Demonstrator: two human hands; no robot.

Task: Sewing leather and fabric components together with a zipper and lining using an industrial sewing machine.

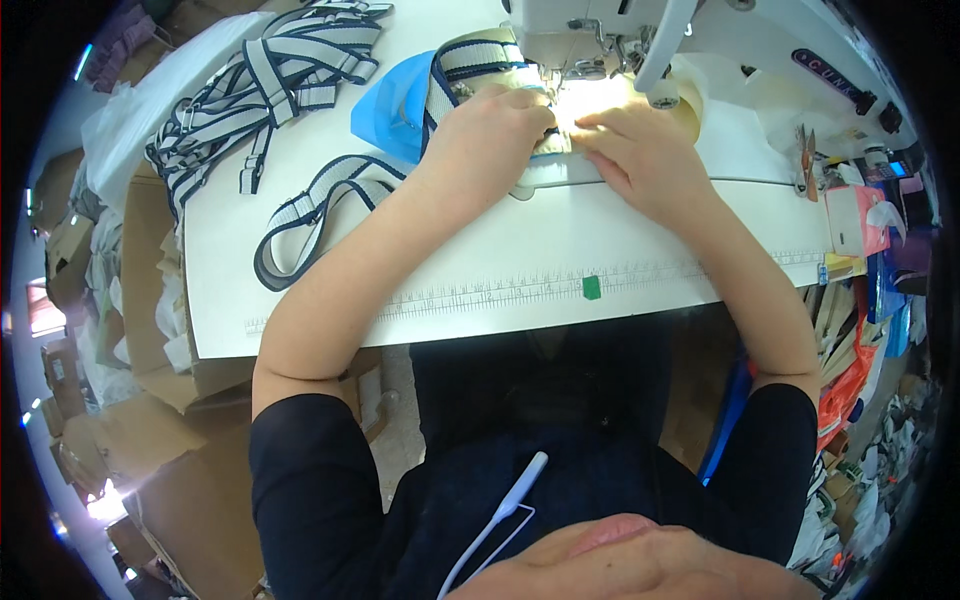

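Under the sewing machine's presser foot (583,71) lies the work, partly washed out by the bright lamp. My left hand (488,143) is closed over a grey webbing strap (484,54) with dark blue edges, its fingertips just left of the needle area. Much of what it grips is hidden beneath the hand. My right hand (640,160) has its fingers stretched out flat on the right of the needle area, fingertips by the edge of the work. A blue sheet (392,108) lies left of my left hand. A loop of the same webbing (300,212) rests by my left forearm.
A heap of striped webbing straps (275,85) covers the table's far left. A printed ruler (480,294) with a green patch (592,288) runs along the white table's front. Scissors (806,160) and a pink tissue box (853,222) sit at the right. A cardboard box (150,270) stands left.
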